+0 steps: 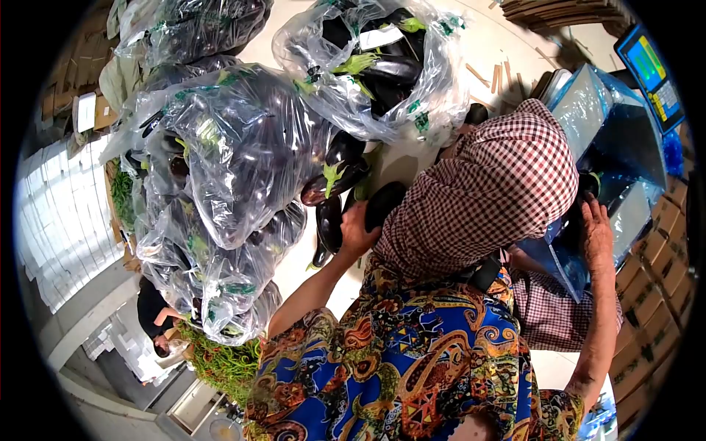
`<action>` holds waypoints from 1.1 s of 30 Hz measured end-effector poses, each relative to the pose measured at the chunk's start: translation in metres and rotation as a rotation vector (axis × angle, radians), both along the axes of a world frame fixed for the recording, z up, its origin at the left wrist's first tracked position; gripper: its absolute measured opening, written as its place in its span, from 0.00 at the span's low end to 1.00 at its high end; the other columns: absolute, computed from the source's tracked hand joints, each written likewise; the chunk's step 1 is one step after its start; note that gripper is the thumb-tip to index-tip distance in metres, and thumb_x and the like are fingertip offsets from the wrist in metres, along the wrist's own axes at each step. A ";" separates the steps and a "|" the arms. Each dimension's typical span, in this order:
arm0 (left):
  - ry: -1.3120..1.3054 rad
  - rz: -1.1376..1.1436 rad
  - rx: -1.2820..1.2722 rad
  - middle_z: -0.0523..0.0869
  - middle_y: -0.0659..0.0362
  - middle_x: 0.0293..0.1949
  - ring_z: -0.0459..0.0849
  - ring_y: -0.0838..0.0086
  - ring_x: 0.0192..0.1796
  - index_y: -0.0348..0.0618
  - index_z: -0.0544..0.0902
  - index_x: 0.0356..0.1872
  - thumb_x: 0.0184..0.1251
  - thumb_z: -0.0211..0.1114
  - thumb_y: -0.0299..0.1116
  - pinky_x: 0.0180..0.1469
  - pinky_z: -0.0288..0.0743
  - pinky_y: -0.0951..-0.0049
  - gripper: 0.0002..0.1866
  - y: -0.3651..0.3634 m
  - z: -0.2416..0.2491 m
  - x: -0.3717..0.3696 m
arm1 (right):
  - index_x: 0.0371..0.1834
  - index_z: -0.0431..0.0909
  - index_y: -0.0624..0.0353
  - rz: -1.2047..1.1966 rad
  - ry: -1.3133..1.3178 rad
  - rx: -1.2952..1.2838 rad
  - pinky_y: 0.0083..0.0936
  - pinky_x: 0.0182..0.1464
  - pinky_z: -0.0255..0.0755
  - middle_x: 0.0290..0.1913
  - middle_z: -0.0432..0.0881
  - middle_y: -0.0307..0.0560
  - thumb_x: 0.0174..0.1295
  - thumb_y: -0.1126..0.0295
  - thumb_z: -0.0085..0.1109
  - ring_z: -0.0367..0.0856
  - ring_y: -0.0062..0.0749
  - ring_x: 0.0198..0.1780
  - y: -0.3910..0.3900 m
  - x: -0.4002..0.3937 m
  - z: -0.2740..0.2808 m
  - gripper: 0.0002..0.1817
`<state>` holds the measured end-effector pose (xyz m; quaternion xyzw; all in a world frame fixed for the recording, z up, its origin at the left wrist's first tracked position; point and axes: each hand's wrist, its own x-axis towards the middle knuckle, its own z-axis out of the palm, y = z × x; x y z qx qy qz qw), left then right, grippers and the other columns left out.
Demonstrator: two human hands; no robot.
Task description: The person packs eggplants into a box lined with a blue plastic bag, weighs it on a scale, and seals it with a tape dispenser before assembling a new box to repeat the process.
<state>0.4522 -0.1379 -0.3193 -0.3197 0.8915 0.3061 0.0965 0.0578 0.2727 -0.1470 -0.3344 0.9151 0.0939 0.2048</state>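
Observation:
My left hand (359,229) is closed around a dark purple eggplant (384,205) beside my checked trouser leg; some of its fingers are hidden. Loose eggplants (329,224) lie just left of it, next to a big clear plastic bag (243,154) full of eggplants. On the other side, my right hand (596,228) reaches into a box lined with blue plastic (636,206). Its fingers are stretched out and slightly apart, touching an eggplant (588,184) with a green cap. Shadow hides most of what lies inside the box.
An opened clear bag of eggplants (390,70) stands ahead. A scale with a lit display (650,77) is at the upper right. Stacked cardboard boxes (654,294) line the right side. A person in black (152,312) is at the lower left, near a heap of green peppers (217,360).

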 end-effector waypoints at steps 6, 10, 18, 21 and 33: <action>-0.116 -0.218 -0.608 0.75 0.51 0.50 0.73 0.54 0.50 0.42 0.72 0.62 0.56 0.66 0.30 0.44 0.70 0.52 0.29 0.019 -0.048 -0.029 | 0.68 0.69 0.51 -0.062 -0.024 0.071 0.40 0.70 0.66 0.73 0.67 0.48 0.60 0.86 0.49 0.67 0.57 0.70 -0.013 0.005 0.008 0.31; -0.351 -0.142 -0.189 0.77 0.51 0.50 0.76 0.57 0.50 0.41 0.73 0.61 0.56 0.64 0.26 0.47 0.72 0.57 0.27 -0.003 -0.046 -0.048 | 0.67 0.71 0.53 -0.071 -0.047 0.018 0.41 0.70 0.66 0.73 0.66 0.48 0.60 0.85 0.50 0.66 0.60 0.70 -0.013 0.004 0.007 0.30; 0.124 0.650 1.467 0.84 0.49 0.52 0.86 0.62 0.51 0.37 0.71 0.65 0.57 0.71 0.33 0.56 0.81 0.61 0.33 -0.089 0.144 -0.100 | 0.63 0.73 0.59 0.000 -0.034 -0.074 0.41 0.66 0.68 0.71 0.69 0.51 0.58 0.84 0.51 0.71 0.58 0.65 -0.022 0.002 0.010 0.26; 0.317 0.582 1.629 0.76 0.37 0.61 0.84 0.52 0.55 0.31 0.63 0.69 0.59 0.70 0.55 0.57 0.82 0.61 0.46 -0.085 0.195 -0.152 | 0.60 0.74 0.61 0.032 -0.026 -0.114 0.41 0.63 0.70 0.69 0.70 0.53 0.55 0.84 0.52 0.72 0.57 0.62 -0.022 -0.001 0.008 0.26; 0.315 -0.349 0.650 0.83 0.52 0.54 0.82 0.66 0.54 0.34 0.73 0.61 0.37 0.79 0.36 0.62 0.73 0.65 0.44 -0.046 0.354 -0.357 | 0.48 0.76 0.54 0.016 0.089 -0.188 0.37 0.52 0.72 0.52 0.78 0.48 0.53 0.74 0.58 0.78 0.44 0.52 -0.015 0.003 0.001 0.17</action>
